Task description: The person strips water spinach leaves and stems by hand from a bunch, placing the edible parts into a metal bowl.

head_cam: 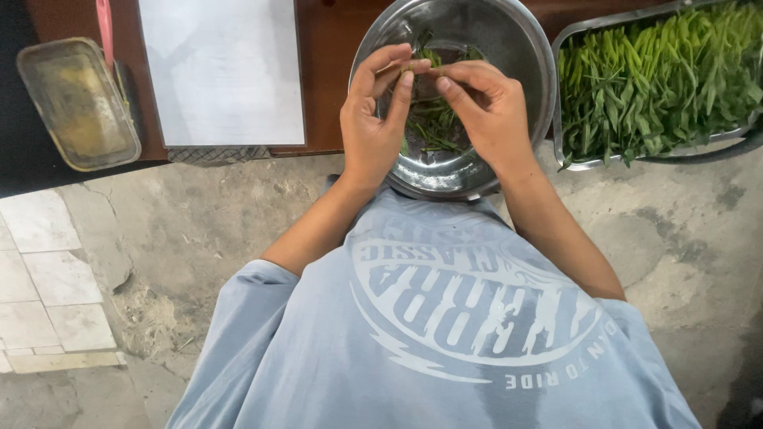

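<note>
Floor [199, 230]: rough grey concrete, cracked and stained, with pale square tiles [48, 294] at my left. Ahead, a dark reddish-brown wooden bench [326, 48] runs across the top of the view.

Green stem [420, 67]: thin, leafy, short; pinched between both my hands just above the steel bowl. My left hand [373, 119] has thumb and forefinger closed together on one end, grip clamped on the stem. My right hand [485, 107] meets it from the other side, fingertips also clamped on the same stem. The two grips nearly touch.

Steel bowl [517, 48]: round, shiny, at the bench edge, directly in front of my chest. A small heap of picked greens [433, 131] lies in its bottom, partly hidden behind my fingers.

Right of the bowl, just beside it: a rectangular metal tray [572, 163] packed with long leafy green stalks [660, 79]. Left on the bench: a white board [222, 71], flat. Further left, a worn, yellowish rectangular tray [75, 103], with a pink handle [105, 28] above it.
</note>
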